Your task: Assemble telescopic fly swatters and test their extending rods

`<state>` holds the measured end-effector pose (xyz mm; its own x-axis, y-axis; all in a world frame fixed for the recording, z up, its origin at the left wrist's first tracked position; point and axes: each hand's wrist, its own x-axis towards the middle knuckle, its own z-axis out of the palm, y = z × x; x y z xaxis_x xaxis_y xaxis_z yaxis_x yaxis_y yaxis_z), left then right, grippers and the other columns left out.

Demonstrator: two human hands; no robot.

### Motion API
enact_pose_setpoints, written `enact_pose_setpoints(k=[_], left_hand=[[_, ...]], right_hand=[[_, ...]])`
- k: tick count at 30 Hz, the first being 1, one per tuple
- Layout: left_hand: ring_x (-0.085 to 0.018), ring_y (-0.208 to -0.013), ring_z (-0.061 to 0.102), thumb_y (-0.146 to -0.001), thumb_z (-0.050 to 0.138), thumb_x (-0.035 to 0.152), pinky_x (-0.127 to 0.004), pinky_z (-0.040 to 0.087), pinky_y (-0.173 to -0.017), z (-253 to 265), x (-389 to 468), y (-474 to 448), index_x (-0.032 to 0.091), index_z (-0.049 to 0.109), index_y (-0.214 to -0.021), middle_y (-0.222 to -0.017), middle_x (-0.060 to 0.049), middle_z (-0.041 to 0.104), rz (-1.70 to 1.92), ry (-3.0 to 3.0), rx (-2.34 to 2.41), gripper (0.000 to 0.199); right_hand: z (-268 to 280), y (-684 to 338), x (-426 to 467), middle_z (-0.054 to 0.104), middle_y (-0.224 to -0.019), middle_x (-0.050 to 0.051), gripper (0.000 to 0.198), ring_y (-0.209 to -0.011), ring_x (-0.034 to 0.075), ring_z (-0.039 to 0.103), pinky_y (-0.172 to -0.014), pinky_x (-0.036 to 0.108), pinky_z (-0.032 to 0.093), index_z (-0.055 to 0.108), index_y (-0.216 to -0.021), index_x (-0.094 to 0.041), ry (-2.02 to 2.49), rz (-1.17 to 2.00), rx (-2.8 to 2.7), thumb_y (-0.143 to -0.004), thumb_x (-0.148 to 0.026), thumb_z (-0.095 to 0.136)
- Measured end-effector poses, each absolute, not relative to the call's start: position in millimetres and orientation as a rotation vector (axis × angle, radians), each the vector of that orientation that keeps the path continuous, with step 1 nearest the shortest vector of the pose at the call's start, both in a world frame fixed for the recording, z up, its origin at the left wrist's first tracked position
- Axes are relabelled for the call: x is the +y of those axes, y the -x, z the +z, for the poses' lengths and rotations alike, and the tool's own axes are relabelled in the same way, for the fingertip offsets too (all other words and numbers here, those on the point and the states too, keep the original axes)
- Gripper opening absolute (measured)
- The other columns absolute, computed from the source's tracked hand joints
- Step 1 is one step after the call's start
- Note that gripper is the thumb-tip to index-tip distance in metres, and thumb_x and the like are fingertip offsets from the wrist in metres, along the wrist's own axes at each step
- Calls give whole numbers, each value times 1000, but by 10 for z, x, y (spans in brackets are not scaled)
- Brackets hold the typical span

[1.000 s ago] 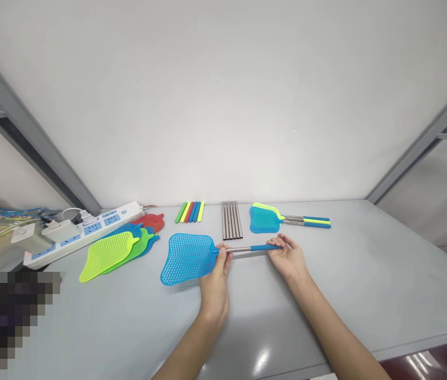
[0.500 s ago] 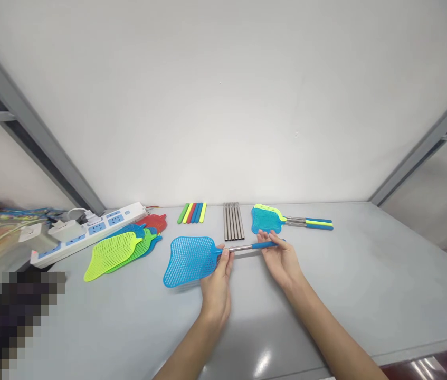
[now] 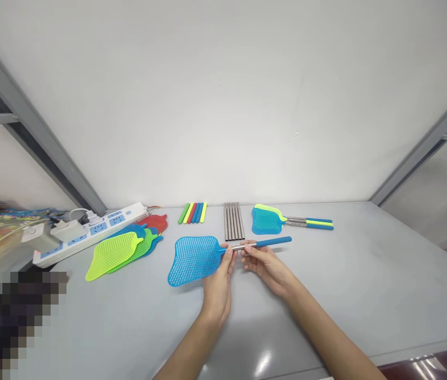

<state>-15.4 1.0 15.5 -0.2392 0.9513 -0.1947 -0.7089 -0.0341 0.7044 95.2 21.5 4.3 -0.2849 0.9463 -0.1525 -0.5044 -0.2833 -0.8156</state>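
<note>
A blue fly swatter (image 3: pixel 195 259) is held just above the table, its mesh head to the left and its blue grip to the right. My left hand (image 3: pixel 219 277) pinches it where the head's neck meets the metal rod. My right hand (image 3: pixel 265 264) has thumb and fingers closed on the metal rod, close to the blue grip. Behind my hands lie several metal tubes (image 3: pixel 233 221) side by side. To their left is a row of coloured grips (image 3: pixel 192 212) in green, yellow, red and blue.
Back right, complete swatters (image 3: pixel 268 220) with blue and yellow grips lie stacked. Left, loose mesh heads (image 3: pixel 114 256) in yellow, green, blue and red overlap beside a white power strip (image 3: pixel 106 230) with plugged-in adapters. A wall (image 3: pixel 223 116) stands behind the grey table (image 3: pixel 365 274).
My right hand has moved left from the blue grip onto the metal rod and closed there. The swatter has shifted slightly right, still in my left hand.
</note>
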Motion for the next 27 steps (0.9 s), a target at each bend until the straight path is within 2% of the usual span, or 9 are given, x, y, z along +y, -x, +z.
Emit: enact_pose_setpoints(k=[10,18,27], left_hand=[[-15,-82,59,-67,58,14,-36,43,-85,119,56,205,16,58,-84,-89,-3,61,1615,-333,754,17],[-19,-88,56,-67,59,14,-37,43,-84,128,74,220,16,57,-88,-95,-5,58,1571,-326,757,21],[-16,-87,55,-67,60,15,-34,41,-86,114,69,236,16,58,-87,-95,-4,58,1582,-345,765,21]], right_hand=[[33,-1010,252,58,-75,3,24,-68,11,53,-58,21,41,59,-87,-15,821,1685,-761,-67,-28,60],[44,-1041,262,57,-74,3,24,-69,11,52,-58,21,40,61,-85,-15,858,1674,-747,-66,-29,62],[24,-1049,286,56,-70,2,23,-64,9,50,-55,19,39,63,-81,-15,943,1665,-729,-64,-30,64]])
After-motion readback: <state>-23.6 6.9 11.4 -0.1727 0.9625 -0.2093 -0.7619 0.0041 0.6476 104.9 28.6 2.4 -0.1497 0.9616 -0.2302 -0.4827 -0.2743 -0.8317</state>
